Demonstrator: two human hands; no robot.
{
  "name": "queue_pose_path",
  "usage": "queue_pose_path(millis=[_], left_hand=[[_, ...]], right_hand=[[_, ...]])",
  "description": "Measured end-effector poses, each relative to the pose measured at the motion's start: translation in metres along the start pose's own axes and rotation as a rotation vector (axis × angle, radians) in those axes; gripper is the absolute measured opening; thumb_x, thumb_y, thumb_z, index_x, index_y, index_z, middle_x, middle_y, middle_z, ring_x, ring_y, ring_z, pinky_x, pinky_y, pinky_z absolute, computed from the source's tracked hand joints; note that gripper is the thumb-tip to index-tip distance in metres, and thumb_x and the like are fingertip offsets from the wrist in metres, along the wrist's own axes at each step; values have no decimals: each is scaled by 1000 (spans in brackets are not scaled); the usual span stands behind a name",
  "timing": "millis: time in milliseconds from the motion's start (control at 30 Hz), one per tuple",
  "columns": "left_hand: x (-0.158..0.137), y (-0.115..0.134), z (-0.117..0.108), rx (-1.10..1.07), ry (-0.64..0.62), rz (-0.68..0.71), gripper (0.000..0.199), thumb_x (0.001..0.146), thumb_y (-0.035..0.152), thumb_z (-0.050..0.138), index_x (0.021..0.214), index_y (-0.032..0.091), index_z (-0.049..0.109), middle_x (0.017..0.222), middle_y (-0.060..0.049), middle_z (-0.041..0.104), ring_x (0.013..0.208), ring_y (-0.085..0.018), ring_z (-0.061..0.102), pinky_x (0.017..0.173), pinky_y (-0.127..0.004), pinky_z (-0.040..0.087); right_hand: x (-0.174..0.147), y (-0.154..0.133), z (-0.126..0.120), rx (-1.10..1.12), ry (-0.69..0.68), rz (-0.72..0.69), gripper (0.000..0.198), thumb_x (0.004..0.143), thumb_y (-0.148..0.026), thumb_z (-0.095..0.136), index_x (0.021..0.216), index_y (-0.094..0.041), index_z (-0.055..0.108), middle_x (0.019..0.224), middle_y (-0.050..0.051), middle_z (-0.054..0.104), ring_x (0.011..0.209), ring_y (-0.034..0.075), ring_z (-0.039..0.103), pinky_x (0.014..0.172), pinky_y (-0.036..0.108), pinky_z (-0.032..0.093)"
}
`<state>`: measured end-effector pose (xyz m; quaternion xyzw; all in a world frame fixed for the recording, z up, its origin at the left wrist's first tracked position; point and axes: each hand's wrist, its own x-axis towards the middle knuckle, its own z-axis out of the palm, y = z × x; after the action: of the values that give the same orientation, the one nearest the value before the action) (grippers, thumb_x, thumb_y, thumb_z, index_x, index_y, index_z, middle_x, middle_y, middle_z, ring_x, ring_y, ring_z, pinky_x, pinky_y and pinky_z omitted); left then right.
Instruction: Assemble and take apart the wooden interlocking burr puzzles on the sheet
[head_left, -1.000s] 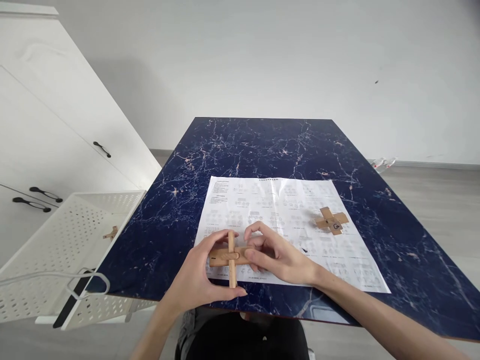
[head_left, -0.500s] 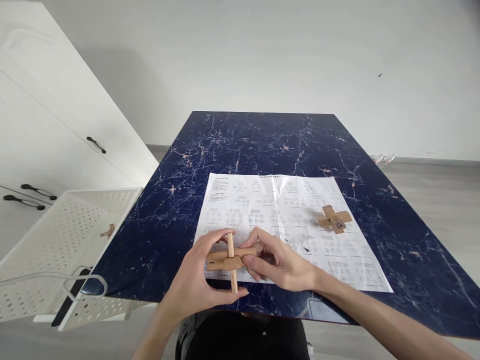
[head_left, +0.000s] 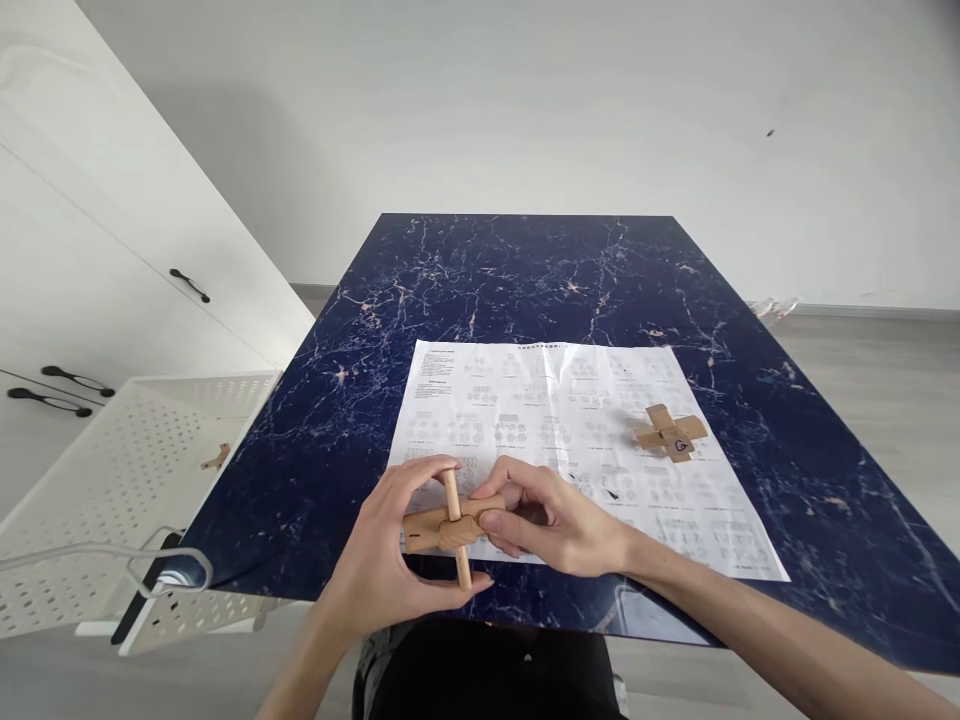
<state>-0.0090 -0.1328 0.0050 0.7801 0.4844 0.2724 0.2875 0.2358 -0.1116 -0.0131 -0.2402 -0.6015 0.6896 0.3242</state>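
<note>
Above the near edge of a printed sheet (head_left: 525, 400), both hands hold one wooden puzzle assembly. My left hand (head_left: 375, 545) spans a round wooden dowel (head_left: 451, 495), fingers at its upper end and thumb at its lower end. The dowel stands crosswise to the interlocking wooden puzzle pieces (head_left: 427, 528), one of which carries a short dark mark. Pinched at their right end, these pieces are in the thumb and fingers of my right hand (head_left: 551, 520). On the sheet's right part lies a cross-shaped wooden puzzle (head_left: 670, 435) marked with a letter like G.
The blue marbled table (head_left: 510, 270) carries the sheet. At the left stands a white perforated cart (head_left: 150, 430) with a small wooden piece (head_left: 217, 457) in it and a grey cable (head_left: 97, 552) across it. White cabinets (head_left: 127, 250) stand behind the cart.
The wooden assembly has shifted slightly left and tilted, its right end now higher. Both hands keep their hold. The camera view has moved a little.
</note>
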Motion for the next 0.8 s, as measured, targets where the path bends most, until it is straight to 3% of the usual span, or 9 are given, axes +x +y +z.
queue_pose_path(millis=[333,633,800], left_hand=[[3,-2,0,-28,60,53,89,72,35,96,148,34,51,143,-9,67,127,-35,69,107,-51,59],[4,-1,-4,-95,-22,27,96,63,36,102,145,37,52,140,-5,68,127,-33,69,110,-48,57],[4,-5,-2,-238,-27,-10,110,60,56,104,154,40,48,153,-9,60,133,-38,65,115,-53,53]], right_hand=[[1,3,4,13,42,-83,16,111,-34,61,116,-19,57,72,-5,58,59,11,51,54,25,40],[-2,8,7,-42,76,-85,17,112,-37,58,118,-21,54,74,-4,64,64,13,60,58,26,44],[-5,7,5,-251,113,-129,16,114,-30,54,128,-22,53,83,-1,69,68,15,65,59,26,48]])
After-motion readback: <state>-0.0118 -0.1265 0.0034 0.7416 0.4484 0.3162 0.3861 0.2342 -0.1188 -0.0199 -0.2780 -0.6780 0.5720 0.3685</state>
